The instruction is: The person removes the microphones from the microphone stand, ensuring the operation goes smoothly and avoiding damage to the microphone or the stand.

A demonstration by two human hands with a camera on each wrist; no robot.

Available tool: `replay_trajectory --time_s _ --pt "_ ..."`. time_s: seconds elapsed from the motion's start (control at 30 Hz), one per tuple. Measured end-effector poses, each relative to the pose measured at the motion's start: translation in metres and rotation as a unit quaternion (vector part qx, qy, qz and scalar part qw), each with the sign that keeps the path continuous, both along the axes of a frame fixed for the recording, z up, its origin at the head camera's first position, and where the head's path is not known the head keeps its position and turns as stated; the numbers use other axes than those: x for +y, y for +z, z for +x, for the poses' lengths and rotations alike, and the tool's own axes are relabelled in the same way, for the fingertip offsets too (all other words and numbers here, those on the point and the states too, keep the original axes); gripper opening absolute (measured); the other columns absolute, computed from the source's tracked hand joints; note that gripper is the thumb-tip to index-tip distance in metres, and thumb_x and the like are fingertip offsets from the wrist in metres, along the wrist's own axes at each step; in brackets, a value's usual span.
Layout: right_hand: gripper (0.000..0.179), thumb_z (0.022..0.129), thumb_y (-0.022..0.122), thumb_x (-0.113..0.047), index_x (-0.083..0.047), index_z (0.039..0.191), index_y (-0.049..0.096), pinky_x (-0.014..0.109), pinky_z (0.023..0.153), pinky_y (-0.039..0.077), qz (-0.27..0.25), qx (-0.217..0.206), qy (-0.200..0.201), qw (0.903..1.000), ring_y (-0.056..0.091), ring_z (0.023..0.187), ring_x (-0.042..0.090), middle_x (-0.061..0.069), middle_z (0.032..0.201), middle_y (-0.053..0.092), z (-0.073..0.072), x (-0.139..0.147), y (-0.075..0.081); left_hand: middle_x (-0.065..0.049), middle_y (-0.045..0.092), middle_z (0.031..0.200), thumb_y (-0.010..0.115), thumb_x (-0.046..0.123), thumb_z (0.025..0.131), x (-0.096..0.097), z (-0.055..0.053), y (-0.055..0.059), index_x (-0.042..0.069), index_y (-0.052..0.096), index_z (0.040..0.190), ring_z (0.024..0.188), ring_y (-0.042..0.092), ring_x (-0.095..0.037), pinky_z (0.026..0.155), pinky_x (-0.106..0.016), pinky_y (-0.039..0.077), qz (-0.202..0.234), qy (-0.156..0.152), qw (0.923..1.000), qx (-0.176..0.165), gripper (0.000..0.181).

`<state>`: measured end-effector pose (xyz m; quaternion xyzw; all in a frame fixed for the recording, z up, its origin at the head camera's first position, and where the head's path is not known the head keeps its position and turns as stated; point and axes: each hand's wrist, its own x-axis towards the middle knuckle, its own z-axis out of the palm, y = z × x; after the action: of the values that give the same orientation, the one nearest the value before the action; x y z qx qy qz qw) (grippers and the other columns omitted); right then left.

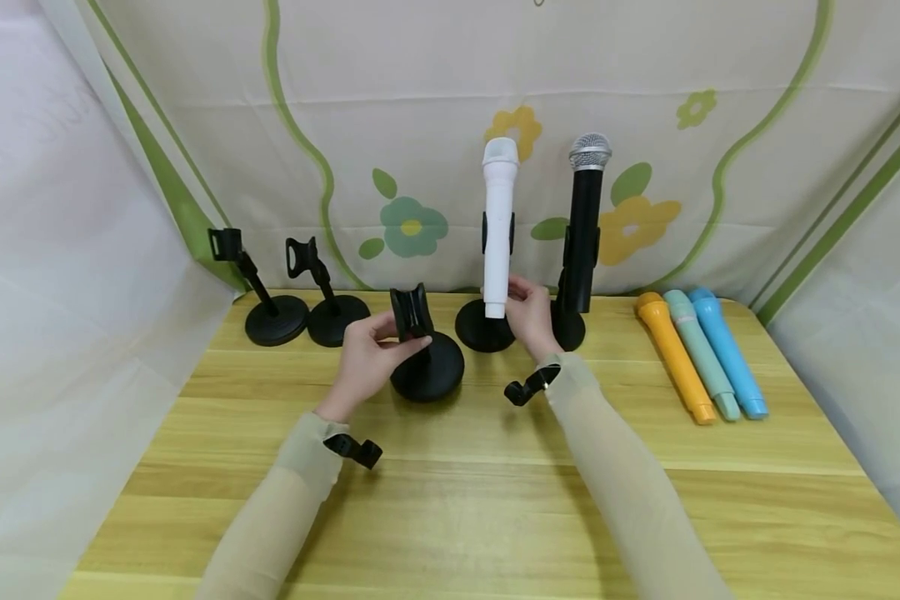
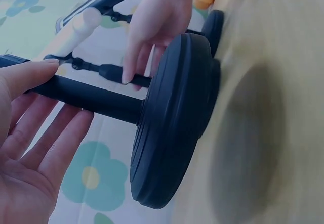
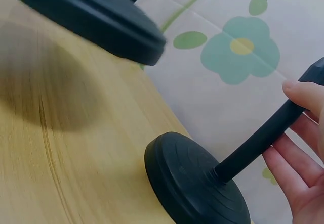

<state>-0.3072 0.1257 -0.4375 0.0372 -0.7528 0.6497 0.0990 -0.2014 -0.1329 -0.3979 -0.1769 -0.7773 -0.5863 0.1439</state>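
Observation:
My left hand (image 1: 367, 358) pinches the pole of a black microphone stand (image 1: 429, 375) between thumb and fingers. That stand's clip is empty, and in the left wrist view its round base hangs above the table, with a shadow below. My right hand (image 1: 531, 315) grips the pole of a second black stand (image 3: 253, 148), whose base rests on the table. A white microphone (image 1: 499, 225) sits upright in this stand's clip. Just to the right, a black microphone with a silver mesh head (image 1: 587, 217) stands in a third stand (image 1: 568, 329).
Two stands with empty clips, one at the far left (image 1: 276, 321) and another beside it (image 1: 337, 321), stand along the back edge. At the right lie an orange microphone (image 1: 675, 358), a green one (image 1: 701, 354) and a blue one (image 1: 729, 354). A flowered curtain (image 1: 450, 125) hangs behind the wooden table (image 1: 450, 517).

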Motion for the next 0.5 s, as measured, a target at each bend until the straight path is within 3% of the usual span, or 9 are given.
replay_trajectory --time_s 0.23,0.5 --pt "0.033 0.094 0.072 -0.003 0.004 0.126 0.069 0.038 0.090 0.056 0.004 0.007 -0.001 1.0000 0.068 0.104 0.029 0.020 0.116 0.070 0.007 -0.001 0.000 -0.005 0.074 0.092 0.085 0.012 0.086 -0.009 -0.017 0.010 0.008 0.077 0.100 0.088 0.073 -0.019 0.079 -0.031 0.060 -0.006 0.018 0.9998 0.005 0.017" --pt "0.033 0.090 0.079 -0.005 0.005 0.121 0.071 0.035 0.087 0.057 0.015 0.043 0.002 0.9990 0.069 0.100 0.028 0.019 0.111 0.072 0.027 0.003 0.001 -0.010 0.072 0.104 0.082 0.016 0.090 -0.020 -0.046 0.005 0.005 0.074 0.102 0.097 0.072 -0.022 0.086 -0.035 0.059 -0.015 0.041 0.9989 -0.017 0.019"
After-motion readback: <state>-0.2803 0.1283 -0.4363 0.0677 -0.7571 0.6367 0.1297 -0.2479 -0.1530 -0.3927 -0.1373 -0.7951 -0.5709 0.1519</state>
